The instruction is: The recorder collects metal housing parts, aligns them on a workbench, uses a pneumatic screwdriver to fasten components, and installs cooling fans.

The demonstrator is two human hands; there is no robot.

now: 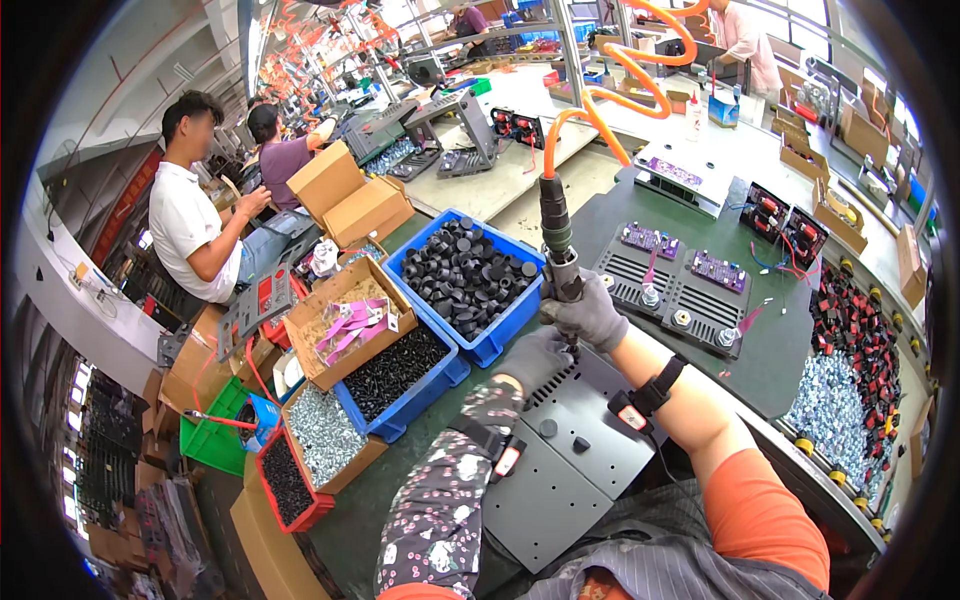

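Two black caps (548, 428) lay on the grey panels (560, 490) on the bench (425, 425), seemingly left to fasten, while my right fingers (565, 312) clasped the driver (556, 215), driving apparently under way; what my left fingers (548, 347) held, I couldn't tell.

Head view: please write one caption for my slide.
Gloved right hand gripping a power tool at grey panels, gloved left hand close by, near a blue bin.
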